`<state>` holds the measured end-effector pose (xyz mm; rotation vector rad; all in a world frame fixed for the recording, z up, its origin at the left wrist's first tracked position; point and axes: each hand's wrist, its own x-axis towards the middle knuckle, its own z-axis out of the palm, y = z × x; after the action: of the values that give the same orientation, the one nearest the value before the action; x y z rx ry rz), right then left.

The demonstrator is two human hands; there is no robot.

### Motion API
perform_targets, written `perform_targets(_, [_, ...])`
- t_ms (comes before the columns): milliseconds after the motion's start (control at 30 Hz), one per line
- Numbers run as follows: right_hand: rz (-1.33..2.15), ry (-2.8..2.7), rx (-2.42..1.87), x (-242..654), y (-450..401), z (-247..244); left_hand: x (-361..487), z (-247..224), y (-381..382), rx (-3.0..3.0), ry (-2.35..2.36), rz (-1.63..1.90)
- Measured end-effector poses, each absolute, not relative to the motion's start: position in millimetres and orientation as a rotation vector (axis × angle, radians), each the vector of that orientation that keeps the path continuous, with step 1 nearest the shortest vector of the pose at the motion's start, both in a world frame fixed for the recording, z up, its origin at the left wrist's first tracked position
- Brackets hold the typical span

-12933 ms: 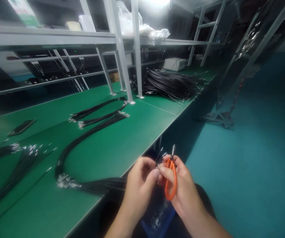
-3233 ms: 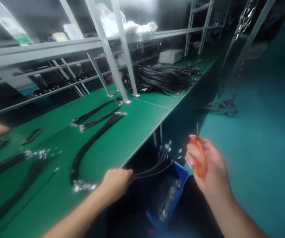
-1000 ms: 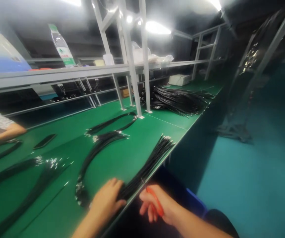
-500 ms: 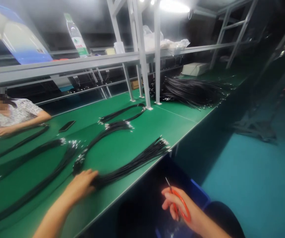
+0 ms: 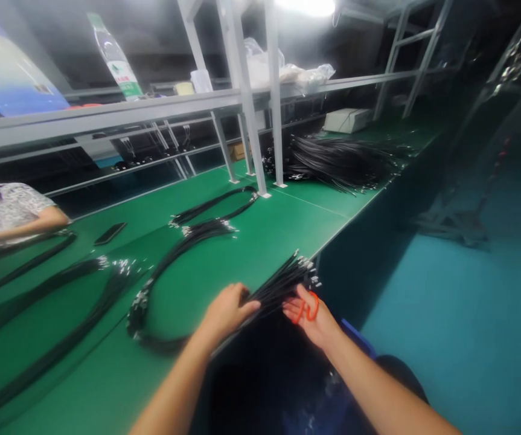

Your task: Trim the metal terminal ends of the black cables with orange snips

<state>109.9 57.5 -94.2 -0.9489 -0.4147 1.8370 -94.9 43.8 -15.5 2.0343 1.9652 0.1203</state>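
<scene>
Hands (image 5: 227, 311) now closer together, green tabletop (image 5: 287, 223), teal floor (image 5: 423, 302)

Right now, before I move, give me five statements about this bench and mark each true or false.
1. Orange-handled scissors are in the right hand. True.
2. The left hand is on the phone. False: it is at the near black cable bundle.
3. The phone lies on the green bench. True.
4. The green-capped bottle lies on its side. False: it stands on the shelf.
5. The large cable pile is nearer than the white box. True.
</scene>
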Motion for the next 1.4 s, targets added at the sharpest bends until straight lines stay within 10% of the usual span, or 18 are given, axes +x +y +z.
perform_targets(1067, [1.858,-0.456,-0.988,103.7,76.2,-108.4,-89.0,-25.1,91.3,2.081,2.462,0.135])
perform_targets(1400, [1.884,-0.421,-1.008,104.3,78.5,-112.6,-68.4,-49.7,48.5,2.549,1.902,0.109])
